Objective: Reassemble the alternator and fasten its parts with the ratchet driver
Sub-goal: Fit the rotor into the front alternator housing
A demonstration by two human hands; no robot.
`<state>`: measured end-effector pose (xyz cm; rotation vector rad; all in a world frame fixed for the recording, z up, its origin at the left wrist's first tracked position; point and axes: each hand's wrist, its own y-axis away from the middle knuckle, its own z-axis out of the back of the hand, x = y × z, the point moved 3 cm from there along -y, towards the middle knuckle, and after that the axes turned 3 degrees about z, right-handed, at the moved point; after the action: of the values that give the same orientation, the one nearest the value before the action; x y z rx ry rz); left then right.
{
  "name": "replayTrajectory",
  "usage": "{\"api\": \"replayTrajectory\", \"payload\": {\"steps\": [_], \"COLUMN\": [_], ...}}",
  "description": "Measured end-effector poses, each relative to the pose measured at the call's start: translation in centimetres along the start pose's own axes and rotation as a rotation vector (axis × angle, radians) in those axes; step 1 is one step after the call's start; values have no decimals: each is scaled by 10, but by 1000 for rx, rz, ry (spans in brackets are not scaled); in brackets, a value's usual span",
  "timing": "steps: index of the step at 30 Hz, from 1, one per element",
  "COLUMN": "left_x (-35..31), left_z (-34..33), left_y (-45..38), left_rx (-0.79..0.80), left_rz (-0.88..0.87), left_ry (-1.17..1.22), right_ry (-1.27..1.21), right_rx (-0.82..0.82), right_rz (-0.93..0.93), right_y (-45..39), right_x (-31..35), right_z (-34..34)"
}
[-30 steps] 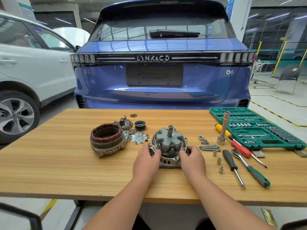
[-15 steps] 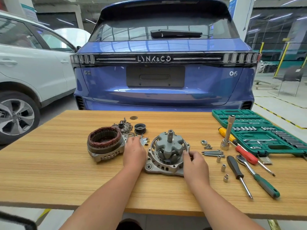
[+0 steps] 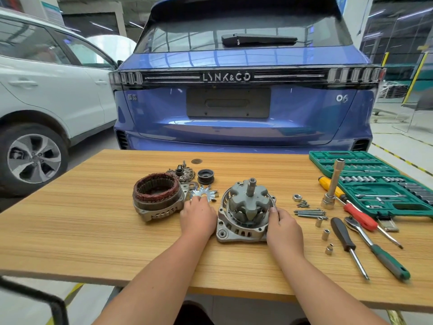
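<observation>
left hand (image 3: 198,215) now on fan (image 3: 203,193)

Blue car (image 3: 241,118), white car (image 3: 49,90), yellow floor lines (image 3: 398,158)

Two bare forearms in view, no sleeves down to the bottom edge. Left hand (image 3: 198,216) and right hand (image 3: 284,225): no gloves, no rings on the fingers, no watch or band behind the fingers at either wrist. Nails short where visible (right thumb only; left fingertips face away).
</observation>
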<state>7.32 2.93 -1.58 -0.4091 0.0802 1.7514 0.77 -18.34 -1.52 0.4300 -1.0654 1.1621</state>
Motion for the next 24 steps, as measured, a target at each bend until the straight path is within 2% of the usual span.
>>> {"api": "replayTrajectory", "payload": {"steps": [10, 18, 24], "left_x": [2, 3, -1], "left_z": [0, -1, 5], "left_y": [3, 1, -3], "left_rx": [3, -12, -26], "left_rz": [-48, -16, -93], "left_ry": [33, 94, 45], "right_ry": [12, 4, 12], "right_rx": [19, 9, 8], "right_rz": [-5, -9, -10], "right_y": [2, 2, 1], "right_x": [1, 0, -1], "right_z": [1, 1, 0]}}
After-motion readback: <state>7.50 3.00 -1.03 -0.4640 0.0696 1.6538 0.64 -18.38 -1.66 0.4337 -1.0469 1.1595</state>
